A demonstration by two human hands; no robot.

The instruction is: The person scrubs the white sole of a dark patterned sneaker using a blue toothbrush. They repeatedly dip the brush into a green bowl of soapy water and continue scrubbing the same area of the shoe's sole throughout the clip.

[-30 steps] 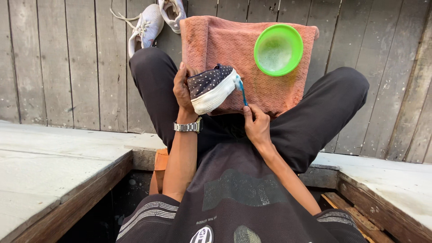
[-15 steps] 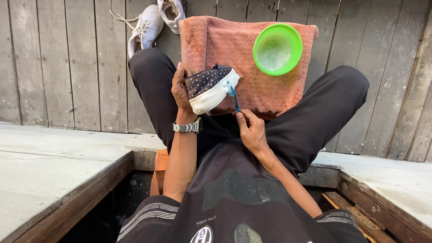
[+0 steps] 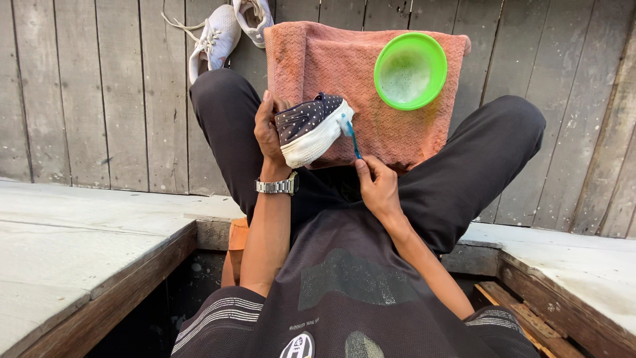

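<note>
Counts: one dark dotted shoe [image 3: 310,126] with a white sole, one blue toothbrush [image 3: 351,136], one green bowl [image 3: 410,70], one pink towel [image 3: 344,66], two white sneakers [image 3: 215,36] on the plank floor [image 3: 86,93], one wristwatch [image 3: 277,186].

The person sits with knees spread, the towel draped over the lap. The left hand [image 3: 268,132] is wrapped round the dotted shoe's heel end, gripping it sole-up and tilted, above the towel's near-left edge. The right hand [image 3: 376,185] pinches the toothbrush handle between fingers and thumb; the brush head touches the shoe's white sole at its toe end. The bowl sits on the towel's far-right corner, some foamy liquid inside. The white sneakers lie at the floor's far edge, beyond the left knee, well apart from the hands.

Versus the earlier frames: the right hand sits lower and the brush stands steeper, its head now nearer the toe end of the sole. Shoe, bowl and towel are unmoved.

Hidden: the left hand's fingers go behind the shoe. The brush bristles are too small to make out. The farther white sneaker is cut by the top of the frame. The towel's near edge dips between the legs.
</note>
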